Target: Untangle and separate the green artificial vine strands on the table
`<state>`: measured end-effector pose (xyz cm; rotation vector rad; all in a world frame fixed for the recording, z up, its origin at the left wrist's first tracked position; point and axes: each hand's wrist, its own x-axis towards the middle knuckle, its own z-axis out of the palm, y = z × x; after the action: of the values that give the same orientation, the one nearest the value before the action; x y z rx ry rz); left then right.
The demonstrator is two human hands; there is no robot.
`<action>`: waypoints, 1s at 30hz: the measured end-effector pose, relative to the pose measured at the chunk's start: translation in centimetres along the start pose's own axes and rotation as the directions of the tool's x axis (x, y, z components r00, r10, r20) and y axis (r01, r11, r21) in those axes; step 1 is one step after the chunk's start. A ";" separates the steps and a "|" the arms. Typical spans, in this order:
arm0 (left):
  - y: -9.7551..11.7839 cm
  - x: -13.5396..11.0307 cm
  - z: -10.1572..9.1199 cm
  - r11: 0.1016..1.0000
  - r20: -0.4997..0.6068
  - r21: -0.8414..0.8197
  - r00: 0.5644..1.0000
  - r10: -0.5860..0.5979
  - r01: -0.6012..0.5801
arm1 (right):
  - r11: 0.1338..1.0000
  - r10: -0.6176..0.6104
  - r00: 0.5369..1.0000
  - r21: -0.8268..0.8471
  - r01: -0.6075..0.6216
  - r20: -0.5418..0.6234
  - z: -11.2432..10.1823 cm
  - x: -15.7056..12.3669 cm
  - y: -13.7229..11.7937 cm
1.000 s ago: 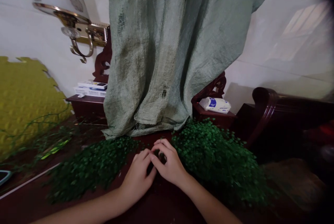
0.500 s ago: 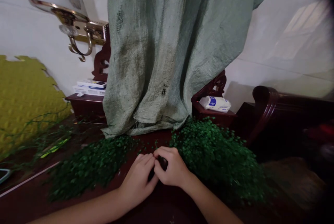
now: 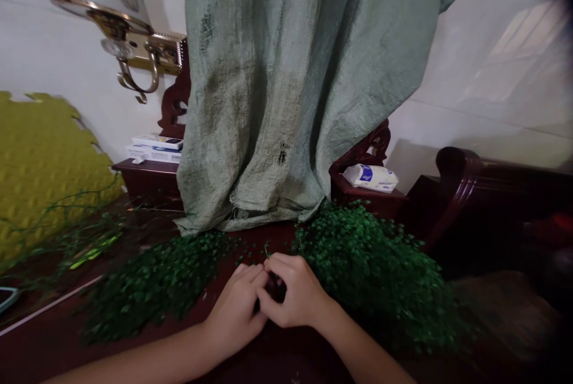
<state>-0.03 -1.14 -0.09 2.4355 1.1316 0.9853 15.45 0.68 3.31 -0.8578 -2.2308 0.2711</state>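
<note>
My left hand [image 3: 235,309] and my right hand [image 3: 293,294] meet at the middle of a dark red wooden surface [image 3: 54,336], fingers curled together around a small dark piece [image 3: 277,288] that I cannot make out. A thin green sprig pokes up just above the fingertips. A flat heap of small-leaved green foliage [image 3: 152,285] lies to the left of the hands. A taller heap of the same foliage [image 3: 376,270] lies to the right, touching my right hand.
A pale green sackcloth [image 3: 286,85] hangs down behind the hands. Carved dark wood furniture [image 3: 452,187] stands right, with a tissue pack [image 3: 370,177] on it. Stacked boxes [image 3: 154,148], a brass lamp bracket [image 3: 129,55], yellow foam mat [image 3: 40,163] and loose green stems [image 3: 71,229] are left.
Both hands stay together at the same spot; the right hand's fingers have curled tighter over the dark piece, and the left fingers shifted slightly against them.
</note>
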 end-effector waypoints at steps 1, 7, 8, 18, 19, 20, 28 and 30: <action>0.0 0.0 0.0 1.000 -0.001 -0.003 1.000 -0.002 0.002 | 1.000 0.007 1.000 0.004 -0.007 -0.006 0.0 0.0 -0.1; -0.1 0.2 0.1 1.000 -0.039 -0.023 0.999 0.004 -0.005 | 0.994 -0.011 0.999 0.107 0.017 -0.051 0.6 0.6 1.2; -0.1 0.3 0.1 1.000 -0.048 -0.015 0.999 0.002 -0.002 | 0.993 -0.012 0.998 0.115 0.019 -0.055 0.6 0.6 1.5; 0.0 0.1 0.1 0.999 -0.060 0.015 0.998 0.031 -0.030 | 0.992 0.033 0.999 0.120 -0.036 0.026 0.5 0.2 1.4; -0.1 0.2 0.2 1.000 -0.064 0.019 0.998 0.018 -0.017 | 0.993 0.041 0.999 0.111 -0.042 0.012 0.6 0.2 1.5; -0.2 0.2 0.2 1.000 -0.070 0.024 0.998 0.006 -0.005 | 0.993 0.054 0.998 0.110 -0.053 -0.007 0.7 0.3 1.7; 0.6 -0.2 -0.4 0.975 0.150 0.081 0.970 0.192 -0.206 | 0.921 0.369 0.889 0.235 -0.311 -0.269 0.6 1.4 5.6; 0.8 -0.3 -0.3 0.949 0.277 0.092 0.923 0.266 -0.301 | 0.881 0.446 0.851 0.306 -0.361 -0.278 0.7 1.5 5.9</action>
<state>0.07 -1.89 0.38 2.7940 0.7926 0.6471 17.12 6.16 1.14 -1.1422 -1.6374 0.5410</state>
